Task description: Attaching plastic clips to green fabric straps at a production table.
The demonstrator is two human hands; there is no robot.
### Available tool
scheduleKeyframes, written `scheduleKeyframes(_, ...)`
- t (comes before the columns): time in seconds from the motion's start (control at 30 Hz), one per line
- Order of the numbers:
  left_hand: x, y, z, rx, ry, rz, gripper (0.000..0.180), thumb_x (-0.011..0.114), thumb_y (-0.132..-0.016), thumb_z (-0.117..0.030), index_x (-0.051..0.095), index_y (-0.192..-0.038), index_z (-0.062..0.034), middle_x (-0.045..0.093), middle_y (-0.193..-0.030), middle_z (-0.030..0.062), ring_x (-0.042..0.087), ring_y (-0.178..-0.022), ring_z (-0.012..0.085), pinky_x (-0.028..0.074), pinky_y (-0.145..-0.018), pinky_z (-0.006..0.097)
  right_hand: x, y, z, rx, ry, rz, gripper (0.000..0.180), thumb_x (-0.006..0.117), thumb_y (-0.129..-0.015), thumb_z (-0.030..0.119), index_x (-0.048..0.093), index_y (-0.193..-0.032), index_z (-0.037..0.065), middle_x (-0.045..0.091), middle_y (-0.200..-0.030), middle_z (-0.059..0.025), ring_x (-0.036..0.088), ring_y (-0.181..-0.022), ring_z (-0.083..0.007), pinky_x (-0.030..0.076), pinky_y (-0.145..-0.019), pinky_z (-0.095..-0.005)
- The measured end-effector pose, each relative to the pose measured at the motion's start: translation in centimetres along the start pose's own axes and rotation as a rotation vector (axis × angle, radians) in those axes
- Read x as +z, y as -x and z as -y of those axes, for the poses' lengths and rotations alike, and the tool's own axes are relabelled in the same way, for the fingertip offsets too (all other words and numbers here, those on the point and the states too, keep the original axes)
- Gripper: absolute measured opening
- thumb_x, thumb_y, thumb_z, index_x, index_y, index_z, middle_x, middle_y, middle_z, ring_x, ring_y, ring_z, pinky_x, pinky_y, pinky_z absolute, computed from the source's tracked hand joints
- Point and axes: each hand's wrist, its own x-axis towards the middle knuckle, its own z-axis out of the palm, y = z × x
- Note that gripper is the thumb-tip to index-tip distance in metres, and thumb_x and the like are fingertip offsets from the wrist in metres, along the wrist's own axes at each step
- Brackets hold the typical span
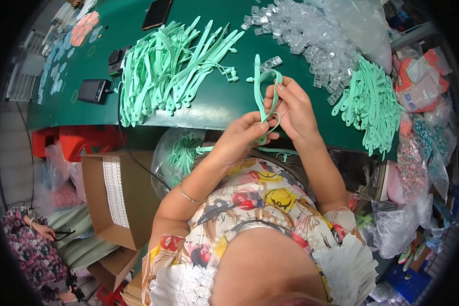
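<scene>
One light green strap (258,94) curls into a loop, held up by the front edge of the dark green surface (120,25). The left hand (239,136) pinches its low end. The right hand (296,112) pinches the loop's bent side. Many green straps (163,71) lie left, and clear plastic bits (313,38) lie farther back, right.

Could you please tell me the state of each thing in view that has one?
Mint-green strap: bent, held up
Left hand: pinching the strap
Right hand: pinching the strap
Left strap pile: loosely heaped
Right strap pile: loosely heaped
Clear plastic pieces: heaped loose
Phone: lying flat
Cardboard box: open
</scene>
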Motion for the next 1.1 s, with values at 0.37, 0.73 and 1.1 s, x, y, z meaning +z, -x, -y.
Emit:
scheduleKeyframes(0.37,0.4,1.3,-0.6,0.119,-0.171,-0.003,0.030,0.050,-0.088,-0.015,0.049,-0.113,0.0013,0.056,-0.087,0.0051,0.054,-0.073,0.0117,0.045,-0.069,0.023,-0.6,0.7,-1.0,0.153,0.219,-0.008,0.022,0.049,-0.089,0.021,0.051,-0.097,0.000,0.056,-0.079,-0.0060,0.053,-0.066,-0.0103,0.044,-0.058,-0.0224)
scheduleKeyframes(0.73,0.2,1.1,0.0,0.047,-0.833,0.164,0.022,0.047,-0.089,-0.013,0.051,-0.107,-0.0020,0.058,-0.078,0.0065,0.056,-0.071,0.0119,0.047,-0.067,0.026,-1.2,-1.2,0.9,0.176,-0.245,0.002,0.030,0.045,-0.088,0.011,0.044,-0.117,0.004,0.054,-0.088,-0.0094,0.039,-0.050,-0.0110,0.031,-0.045,-0.0234)
scheduleKeyframes(1.1,1.0,-11.5,-3.5,0.987,-1.632,-0.535,0.032,0.066,-0.069,-0.030,0.056,-0.091,-0.0085,0.053,-0.083,0.0098,0.051,-0.084,0.0293,0.044,-0.063,0.038,-3.3,3.2,3.7,-0.007,-0.109,0.133,0.020,0.034,-0.095,0.021,0.040,-0.108,0.006,0.044,-0.078,-0.0058,0.038,-0.049,-0.0094,0.034,-0.038,-0.0203)
